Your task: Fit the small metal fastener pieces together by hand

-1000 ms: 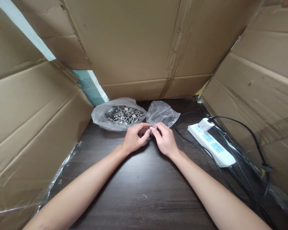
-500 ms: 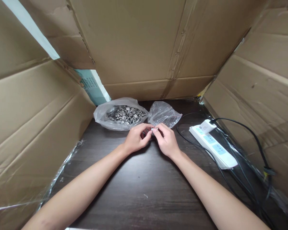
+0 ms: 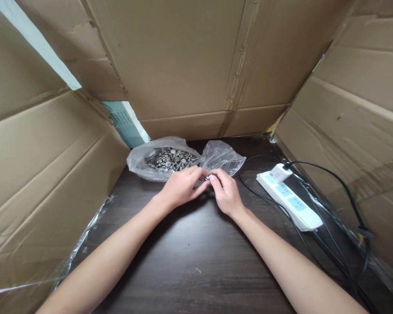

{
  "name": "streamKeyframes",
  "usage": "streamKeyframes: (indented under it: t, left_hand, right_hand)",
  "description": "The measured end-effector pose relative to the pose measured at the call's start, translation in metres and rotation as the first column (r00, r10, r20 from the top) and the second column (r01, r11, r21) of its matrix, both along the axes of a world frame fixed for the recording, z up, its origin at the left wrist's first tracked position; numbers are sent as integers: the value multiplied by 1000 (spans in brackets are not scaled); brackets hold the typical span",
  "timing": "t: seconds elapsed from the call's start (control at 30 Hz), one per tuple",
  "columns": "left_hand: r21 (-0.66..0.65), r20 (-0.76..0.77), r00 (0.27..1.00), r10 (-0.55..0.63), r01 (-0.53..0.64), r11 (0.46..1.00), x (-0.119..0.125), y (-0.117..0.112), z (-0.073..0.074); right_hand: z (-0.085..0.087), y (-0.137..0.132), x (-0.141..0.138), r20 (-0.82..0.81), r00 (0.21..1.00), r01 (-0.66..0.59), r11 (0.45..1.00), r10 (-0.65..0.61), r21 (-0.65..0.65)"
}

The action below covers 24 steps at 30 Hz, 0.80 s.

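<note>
My left hand (image 3: 182, 186) and my right hand (image 3: 227, 192) meet over the table, their fingertips almost touching. Between them is a small shiny metal piece (image 3: 207, 178), mostly covered by the fingers, so its exact kind is hidden. Thumb and forefinger of each hand are pinched on it. Just behind my left hand lies an open plastic bag (image 3: 138, 163) holding a heap of small metal parts (image 3: 173, 159), some with round heads and short stems. A second clear plastic bag (image 3: 224, 155), crumpled, rests behind my right hand.
On the right sits a white power strip (image 3: 290, 198) with a plug in it and black cables (image 3: 334, 174) trailing around. Cardboard walls (image 3: 183, 65) enclose the dark wooden table (image 3: 183, 270) at the back and both sides. A pale green printed sheet (image 3: 122, 120) shows at the back left.
My left hand has turned and flattened slightly, its wrist shifting left. The metal piece stays between the fingertips. The whole view has shifted slightly.
</note>
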<state>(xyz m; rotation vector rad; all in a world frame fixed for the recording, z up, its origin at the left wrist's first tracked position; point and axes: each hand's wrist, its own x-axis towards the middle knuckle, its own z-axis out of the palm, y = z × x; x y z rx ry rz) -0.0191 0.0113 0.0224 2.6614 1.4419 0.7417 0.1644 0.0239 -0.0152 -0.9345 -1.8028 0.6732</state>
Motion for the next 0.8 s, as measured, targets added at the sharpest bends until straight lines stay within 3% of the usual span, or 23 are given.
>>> streamKeyframes:
  t: [0.17, 0.27, 0.37, 0.47, 0.63, 0.73, 0.8]
  left_hand:
    - [-80, -120, 945, 304, -314, 946, -21, 10, 32]
    - [-101, -207, 851, 483, -510, 854, -38, 16, 41]
    - [-84, -187, 794, 579, -600, 796, -50, 19, 43]
    - [-59, -100, 805, 585, -591, 804, -55, 20, 44]
    - [-37, 78, 887, 454, -453, 891, -48, 18, 51]
    - [64, 219, 907, 359, -381, 922, -41, 6, 71]
    - [149, 326, 893, 310, -373, 916, -39, -7, 88]
  right_hand:
    - [-2, 0, -1, -49, 996, 71, 997, -71, -18]
    - [-4, 1, -1, -61, 992, 108, 993, -111, -42]
    - [-5, 2, -1, -73, 990, 120, 992, -123, -35]
    - [-6, 2, 0, -93, 987, 132, 991, -133, -20]
    - [-7, 6, 1, -186, 952, 249, 968, -243, 7]
    - [1, 11, 9, -268, 910, 333, 943, -315, 21]
    - [9, 13, 19, -289, 895, 373, 926, -341, 63]
